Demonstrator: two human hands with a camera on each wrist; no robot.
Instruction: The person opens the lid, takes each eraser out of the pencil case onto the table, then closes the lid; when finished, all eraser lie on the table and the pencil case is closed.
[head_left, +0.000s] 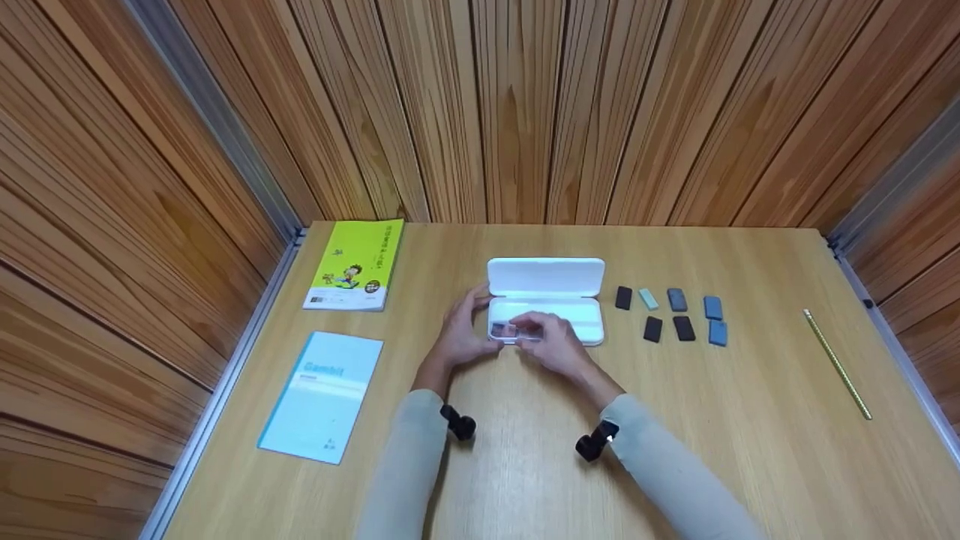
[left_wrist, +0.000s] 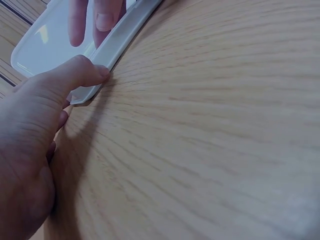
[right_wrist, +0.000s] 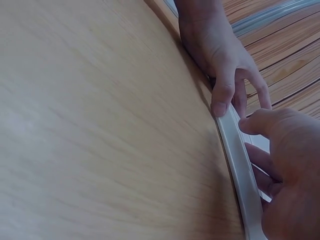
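Note:
A white pencil case (head_left: 546,277) lies on the table with its lid raised at the back. My left hand (head_left: 459,334) grips its left end; in the left wrist view the thumb (left_wrist: 87,72) lies on the front rim, with the other fingers round the side. Over the tray reaches my right hand (head_left: 553,343), fingers down inside the case. Its thumb (right_wrist: 257,122) and fingers stand apart in the right wrist view, with nothing visible between them. Just left of those fingertips, a small pinkish and dark piece (head_left: 504,330) lies in the tray, partly hidden by the hand.
Right of the case lie several small blocks like erasers: dark ones (head_left: 623,298), a pale green one (head_left: 649,299) and blue ones (head_left: 713,307). A gold pencil (head_left: 838,364) is farther right. At left are a yellow-green book (head_left: 356,259) and a light blue booklet (head_left: 322,397).

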